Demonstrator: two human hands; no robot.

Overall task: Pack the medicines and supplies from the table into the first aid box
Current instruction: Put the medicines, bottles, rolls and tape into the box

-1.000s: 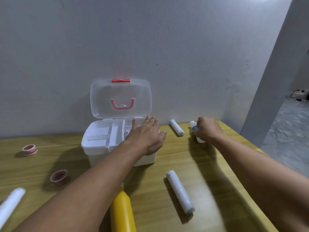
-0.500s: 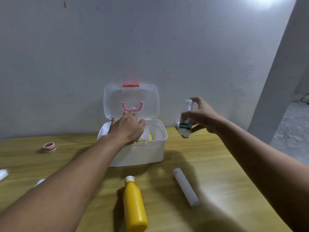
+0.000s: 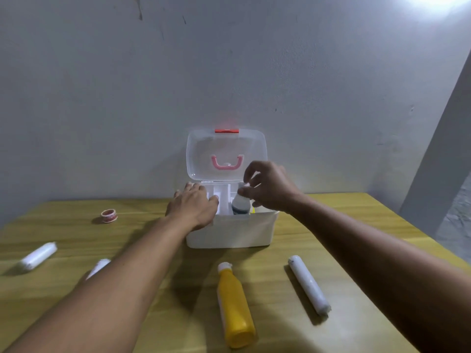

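Observation:
The white first aid box [image 3: 229, 233] stands open at the back of the wooden table, its clear lid [image 3: 226, 149] upright against the wall. My right hand [image 3: 270, 189] grips a small white bottle with a dark label [image 3: 240, 203] by its top, and the bottle's lower end is inside the box's right half. My left hand [image 3: 193, 207] lies on the white inner tray [image 3: 223, 197] at the box's left side, thumb hooked over the tray's edge. Something yellow shows inside the box beside the bottle.
A yellow bottle [image 3: 235, 307] and a white roll [image 3: 308, 286] lie in front of the box. Two more white rolls [image 3: 38, 256] [image 3: 98, 267] lie at the left, the nearer partly under my forearm. A red-and-white tape ring [image 3: 109, 215] sits far left. The table's right edge [image 3: 407, 225] is close.
My right hand picked the small bottle up from the table's right side and carried it left and down into the box. My left hand stayed on the box's tray.

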